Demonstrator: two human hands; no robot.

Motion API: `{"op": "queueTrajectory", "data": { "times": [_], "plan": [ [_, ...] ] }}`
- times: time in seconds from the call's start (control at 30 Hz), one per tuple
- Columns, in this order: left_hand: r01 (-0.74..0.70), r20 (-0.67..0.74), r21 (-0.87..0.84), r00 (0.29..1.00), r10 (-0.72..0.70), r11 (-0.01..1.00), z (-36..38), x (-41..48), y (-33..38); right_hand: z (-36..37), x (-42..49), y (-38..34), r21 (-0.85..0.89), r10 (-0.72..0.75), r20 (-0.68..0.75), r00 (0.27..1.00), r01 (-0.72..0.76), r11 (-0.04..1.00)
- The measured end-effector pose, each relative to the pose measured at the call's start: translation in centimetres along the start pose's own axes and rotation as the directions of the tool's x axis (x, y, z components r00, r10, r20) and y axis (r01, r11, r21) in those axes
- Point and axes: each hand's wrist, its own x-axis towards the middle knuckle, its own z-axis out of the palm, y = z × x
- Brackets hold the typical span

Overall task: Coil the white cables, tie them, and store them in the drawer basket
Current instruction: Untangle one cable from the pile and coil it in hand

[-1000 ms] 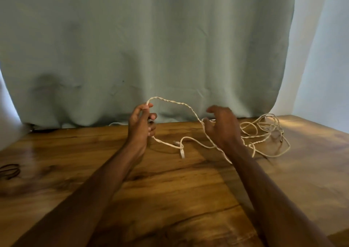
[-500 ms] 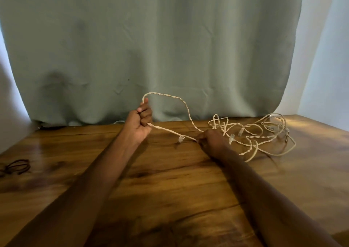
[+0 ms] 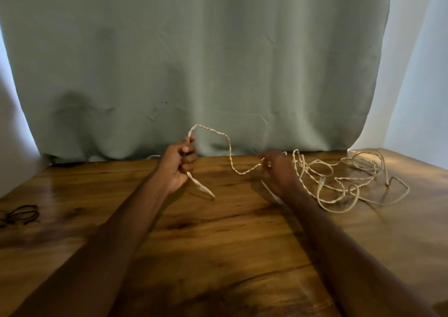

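A long white twisted cable [image 3: 339,178] lies in a loose tangle on the right part of the wooden table [image 3: 218,244]. My left hand [image 3: 179,164] grips the cable near one end; a loop rises above the fist and the short end with a plug [image 3: 201,188] hangs down to the table. From that loop the cable runs to my right hand [image 3: 278,171], which pinches it just above the table beside the tangle. No drawer basket is in view.
A grey-green curtain [image 3: 218,62] hangs right behind the table's far edge. Small dark bands or ties [image 3: 21,213] lie at the table's left edge. A pale wall [image 3: 421,74] stands at the right.
My right hand closed on the cable and moved right toward the tangle, drawing the strand between the hands. The left hand keeps its grip and the plug end now hangs below it.
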Motion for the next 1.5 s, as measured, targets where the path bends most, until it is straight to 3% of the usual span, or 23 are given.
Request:
{"op": "queueTrajectory", "data": {
  "times": [0.03, 0.1, 0.23, 0.3, 0.5, 0.57, 0.63, 0.7, 0.77, 0.93, 1.1, 1.23, 1.3, 1.37, 1.5],
  "plan": [
    [0.010, 0.061, 0.075, 0.998, -0.015, 0.997, 0.2, -0.3, 0.0, 0.0, 0.1, -1.0, 0.082, -0.018, -0.057, 0.998, 0.022, 0.996],
    [0.065, 0.219, 0.219, 0.969, -0.114, 0.973, 0.4, -1.1, 0.2, 0.1, 0.0, -2.6, 0.245, 0.069, 0.032, 0.997, -0.075, 0.967],
    [0.155, 0.540, 0.388, 0.761, -0.361, 0.908, 1.0, -2.3, 0.6, 0.3, -1.1, -3.5, 0.372, 0.083, 0.267, 0.960, -0.183, 0.910],
    [0.141, 0.570, 0.415, 0.729, -0.378, 0.899, 1.2, -2.6, 0.9, 0.2, -1.2, -3.4, 0.382, 0.084, 0.268, 0.960, -0.186, 0.905],
    [0.053, 0.514, 0.578, 0.751, -0.415, 0.814, 0.0, -2.8, 1.3, 0.7, -0.4, -1.7, 0.287, -0.094, 0.011, 0.996, 0.087, 0.954],
    [-0.039, 0.429, 0.682, 0.830, -0.356, 0.731, 0.7, -3.0, 0.8, 0.5, -0.1, -1.4, 0.300, -0.090, -0.100, 0.991, 0.116, 0.947],
    [-0.105, 0.264, 0.743, 0.954, -0.144, 0.661, 1.7, -2.8, -0.9, 0.0, 0.2, -1.5, 0.322, -0.053, -0.175, 0.983, 0.108, 0.941],
    [-0.124, 0.114, 0.702, 0.992, 0.062, 0.702, 2.7, -2.7, -3.1, -0.2, 0.1, -1.7, 0.278, -0.057, -0.212, 0.976, 0.116, 0.953],
    [-0.209, 0.112, 0.700, 0.976, 0.185, 0.683, 3.1, -2.2, -4.8, 0.0, 0.0, -2.2, 0.246, -0.115, -0.198, 0.974, 0.162, 0.956],
    [-0.422, 0.291, 0.673, 0.906, 0.307, 0.607, 4.4, -1.9, -7.2, 0.8, -0.9, -6.0, 0.190, -0.321, -0.054, 0.946, 0.325, 0.927],
    [-0.470, 0.194, 0.694, 0.851, 0.487, 0.546, 4.6, -1.4, -6.8, 1.5, -0.8, -6.3, 0.138, -0.265, -0.060, 0.962, 0.271, 0.953],
    [-0.478, 0.196, 0.634, 0.859, 0.472, 0.608, 5.6, -2.0, -6.0, 1.2, -0.6, -5.3, 0.148, -0.255, -0.067, 0.965, 0.262, 0.954],
    [-0.407, 0.116, 0.476, 0.908, 0.403, 0.780, 6.4, -2.2, -5.5, 1.2, -0.5, -4.4, 0.109, -0.241, -0.084, 0.967, 0.250, 0.962],
    [-0.290, 0.010, 0.157, 0.956, 0.293, 0.944, 6.8, -1.9, -4.4, 1.0, -0.2, -3.2, 0.072, -0.157, -0.120, 0.980, 0.166, 0.984],
    [-0.287, -0.105, -0.138, 0.956, 0.274, 0.948, 5.3, -1.1, -1.7, -0.2, -0.1, -0.9, -0.072, 0.003, -0.106, 0.994, -0.011, 0.997]
  ]
}}
